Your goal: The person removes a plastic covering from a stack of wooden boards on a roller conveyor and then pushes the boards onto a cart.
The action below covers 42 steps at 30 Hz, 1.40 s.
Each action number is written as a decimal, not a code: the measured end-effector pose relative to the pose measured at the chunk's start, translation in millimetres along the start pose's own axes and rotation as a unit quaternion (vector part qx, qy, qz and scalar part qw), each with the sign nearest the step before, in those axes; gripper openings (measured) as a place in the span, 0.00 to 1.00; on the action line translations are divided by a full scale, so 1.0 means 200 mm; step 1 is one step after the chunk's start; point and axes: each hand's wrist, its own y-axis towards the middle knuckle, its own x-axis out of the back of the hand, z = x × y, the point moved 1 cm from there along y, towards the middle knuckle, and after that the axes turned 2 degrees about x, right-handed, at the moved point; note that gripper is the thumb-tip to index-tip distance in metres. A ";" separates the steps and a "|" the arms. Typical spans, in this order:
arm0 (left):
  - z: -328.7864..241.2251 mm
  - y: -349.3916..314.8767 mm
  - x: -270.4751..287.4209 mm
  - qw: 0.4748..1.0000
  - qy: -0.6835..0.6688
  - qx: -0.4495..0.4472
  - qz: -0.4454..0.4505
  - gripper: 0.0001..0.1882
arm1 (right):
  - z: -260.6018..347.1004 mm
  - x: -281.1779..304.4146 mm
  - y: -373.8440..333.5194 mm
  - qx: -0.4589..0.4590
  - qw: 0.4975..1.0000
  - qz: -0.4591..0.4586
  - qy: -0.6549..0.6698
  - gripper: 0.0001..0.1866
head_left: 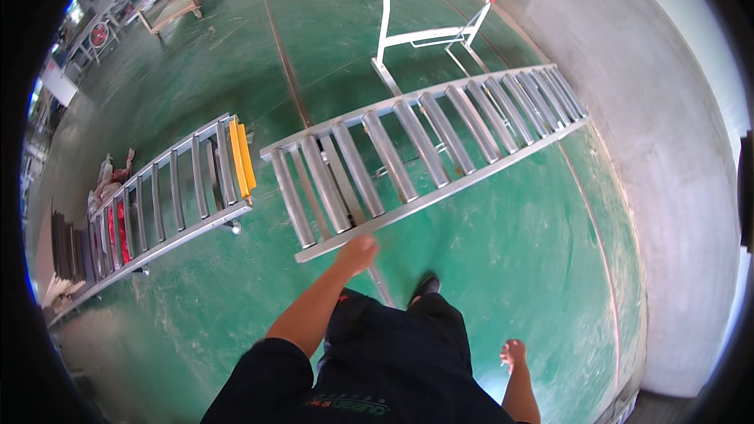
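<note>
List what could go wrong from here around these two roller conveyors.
1. The left hand is close beside the near rail of the right roller conveyor, so it might get knocked if that conveyor shifts.
2. The left roller conveyor has a caster below it; a bump could perhaps roll it. Whether it is locked cannot be told.
3. A gap separates the conveyors beside the yellow end plate; something passed across might catch or drop.

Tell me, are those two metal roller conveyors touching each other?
Apart. The head view shows a strip of green floor between the yellow-ended roller conveyor and the roller conveyor to its right.
</note>
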 end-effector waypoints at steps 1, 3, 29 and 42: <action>0.01 -0.01 -0.02 0.994 0.067 0.082 -0.004 0.16 | 0.16 0.06 0.17 0.016 1.000 0.018 0.015 0.05; 0.38 -0.12 -0.24 0.986 0.155 0.049 -0.040 0.16 | 0.66 0.02 0.39 0.100 0.994 0.036 -0.036 0.07; -0.60 0.98 -0.78 0.891 -0.345 0.228 -0.185 0.19 | 2.47 0.52 1.39 0.160 0.946 0.155 -0.234 0.18; -0.35 0.24 -1.51 0.809 -0.249 0.530 -0.053 0.26 | 3.21 -0.07 1.63 0.193 0.907 0.298 -0.226 0.20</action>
